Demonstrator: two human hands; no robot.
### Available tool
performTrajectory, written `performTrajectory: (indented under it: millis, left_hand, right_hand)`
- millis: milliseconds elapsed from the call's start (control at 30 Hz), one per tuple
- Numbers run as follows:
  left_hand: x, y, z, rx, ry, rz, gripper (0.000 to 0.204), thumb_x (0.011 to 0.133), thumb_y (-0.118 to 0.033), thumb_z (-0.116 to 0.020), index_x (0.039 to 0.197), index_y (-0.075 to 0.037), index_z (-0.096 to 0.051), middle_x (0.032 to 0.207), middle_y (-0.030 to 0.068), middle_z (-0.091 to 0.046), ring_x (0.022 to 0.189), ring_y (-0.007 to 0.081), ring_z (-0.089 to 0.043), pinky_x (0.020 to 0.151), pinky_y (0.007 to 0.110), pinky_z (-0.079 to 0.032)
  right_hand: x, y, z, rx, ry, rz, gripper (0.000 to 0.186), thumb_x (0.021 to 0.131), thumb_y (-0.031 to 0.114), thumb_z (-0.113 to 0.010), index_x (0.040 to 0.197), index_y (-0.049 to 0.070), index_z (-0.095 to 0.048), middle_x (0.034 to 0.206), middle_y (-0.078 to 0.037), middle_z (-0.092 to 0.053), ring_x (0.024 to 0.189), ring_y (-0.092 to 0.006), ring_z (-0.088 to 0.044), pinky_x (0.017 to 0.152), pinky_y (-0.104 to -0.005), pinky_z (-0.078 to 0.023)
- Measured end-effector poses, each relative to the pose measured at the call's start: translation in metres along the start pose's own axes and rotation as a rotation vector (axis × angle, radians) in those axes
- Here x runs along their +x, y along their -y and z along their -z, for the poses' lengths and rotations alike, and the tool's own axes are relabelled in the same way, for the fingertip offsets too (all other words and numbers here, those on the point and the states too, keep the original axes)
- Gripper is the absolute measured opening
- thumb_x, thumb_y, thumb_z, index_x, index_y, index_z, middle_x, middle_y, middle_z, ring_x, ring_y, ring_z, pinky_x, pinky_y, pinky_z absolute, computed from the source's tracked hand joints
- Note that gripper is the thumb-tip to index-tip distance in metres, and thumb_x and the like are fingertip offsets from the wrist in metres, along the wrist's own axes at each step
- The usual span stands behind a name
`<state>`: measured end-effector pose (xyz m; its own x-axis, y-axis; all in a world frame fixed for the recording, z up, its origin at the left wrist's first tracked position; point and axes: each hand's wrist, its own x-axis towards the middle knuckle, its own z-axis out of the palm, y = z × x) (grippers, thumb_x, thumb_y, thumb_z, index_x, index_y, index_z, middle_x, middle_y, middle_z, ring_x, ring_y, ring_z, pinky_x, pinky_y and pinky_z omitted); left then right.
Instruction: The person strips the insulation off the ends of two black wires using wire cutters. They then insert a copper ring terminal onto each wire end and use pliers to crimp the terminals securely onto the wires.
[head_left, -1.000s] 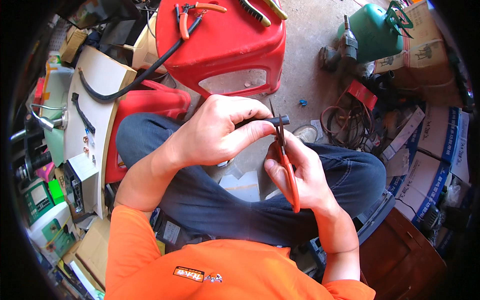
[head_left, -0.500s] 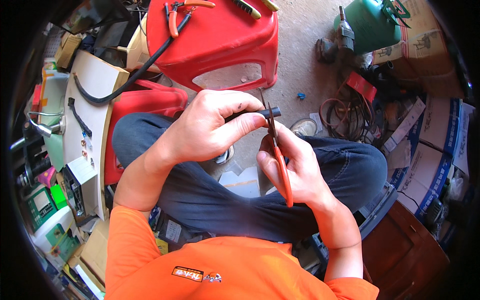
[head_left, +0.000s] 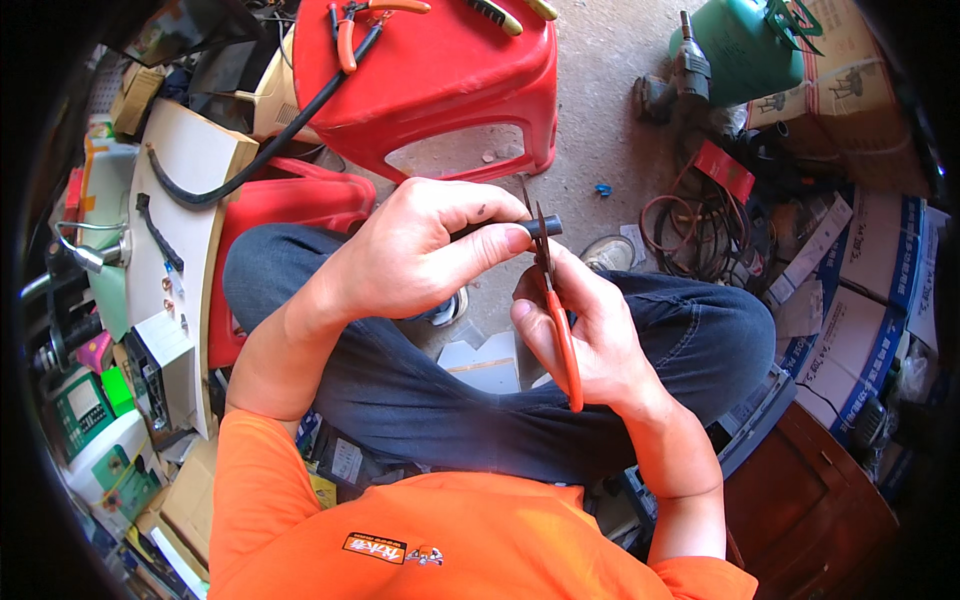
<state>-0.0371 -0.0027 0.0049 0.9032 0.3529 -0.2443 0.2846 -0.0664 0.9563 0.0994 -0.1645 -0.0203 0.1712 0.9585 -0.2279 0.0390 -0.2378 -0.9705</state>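
Between the thumb and curled fingers of my left hand (head_left: 425,245) is a short black tube (head_left: 552,226), its end sticking out to the right. My right hand (head_left: 595,335) is closed on scissors (head_left: 566,350) with orange handles. Their dark blades straddle the tube close to my left thumb tip. Whether the blades have cut into it cannot be seen. My left fingers hide the rest of the tube.
Ahead stands a red plastic stool (head_left: 430,90) bearing orange-handled pliers (head_left: 346,45). A thick black cable (head_left: 280,140) runs from there to a white board (head_left: 190,220) at left. A green gas cylinder (head_left: 745,50), a power tool (head_left: 688,70) and coiled cables (head_left: 685,235) lie to the right.
Both hands, the tube and the scissors are almost where they were. My right hand and the scissor handles have shifted very slightly.
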Motion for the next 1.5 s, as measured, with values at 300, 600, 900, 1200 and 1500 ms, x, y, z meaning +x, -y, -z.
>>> performTrajectory:
  millis: [300, 600, 900, 1200, 1500]
  left_hand:
    - [0.001, 0.0, 0.0, 0.058, -0.011, -0.082, 0.012, 0.095, -0.006, -0.06, 0.102, 0.002, -0.066, 0.076, -0.0016, -0.058, 0.069, 0.0044, -0.048, 0.061, 0.022, -0.041]
    - [0.003, 0.016, -0.013, 0.309, -0.132, -0.367, 0.008, 0.087, -0.004, -0.065, 0.091, 0.002, -0.067, 0.078, 0.016, -0.064, 0.069, 0.027, -0.064, 0.062, 0.032, -0.049]
    - [-0.003, 0.024, -0.029, 0.526, -0.215, -0.499, 0.012, 0.085, -0.003, -0.067, 0.096, 0.002, -0.066, 0.076, 0.0158, -0.062, 0.067, 0.0289, -0.061, 0.057, 0.035, -0.048]
    - [-0.017, 0.001, 0.003, -0.401, 0.094, -0.117, 0.025, 0.097, -0.019, -0.061, 0.092, 0.005, -0.067, 0.066, 0.0, -0.055, 0.057, 0.0054, -0.045, 0.05, 0.022, -0.036]
    - [-0.01, 0.004, -0.003, -0.526, 0.109, 0.003, 0.026, 0.097, -0.024, -0.062, 0.097, 0.002, -0.062, 0.067, -0.0004, -0.053, 0.057, 0.0032, -0.042, 0.05, 0.021, -0.033]
  right_hand:
    - [-0.001, 0.003, -0.003, -0.102, -0.056, -0.031, 0.039, 0.085, 0.006, -0.061, 0.122, -0.001, -0.055, 0.076, -0.018, -0.059, 0.066, -0.0253, -0.062, 0.068, -0.0343, -0.051]
    - [-0.009, -0.004, -0.001, -0.041, -0.044, -0.143, 0.036, 0.087, 0.012, -0.062, 0.118, -0.004, -0.056, 0.066, -0.012, -0.057, 0.063, -0.0165, -0.059, 0.064, -0.0313, -0.048]
    - [-0.015, 0.028, 0.014, -0.111, 0.063, -0.356, 0.032, 0.086, 0.009, -0.055, 0.112, -0.01, -0.058, 0.066, -0.004, -0.053, 0.064, -0.0096, -0.052, 0.062, -0.0276, -0.046]
    - [0.024, -0.016, 0.002, -0.51, -0.079, 0.592, 0.048, 0.068, -0.006, -0.065, 0.114, 0.002, -0.058, 0.079, -0.014, -0.058, 0.064, -0.0295, -0.061, 0.058, -0.0343, -0.05]
    - [0.015, -0.018, 0.006, -0.51, -0.163, 0.538, 0.04, 0.071, -0.006, -0.062, 0.11, 0.001, -0.059, 0.074, -0.011, -0.059, 0.062, -0.0256, -0.061, 0.059, -0.0326, -0.05]
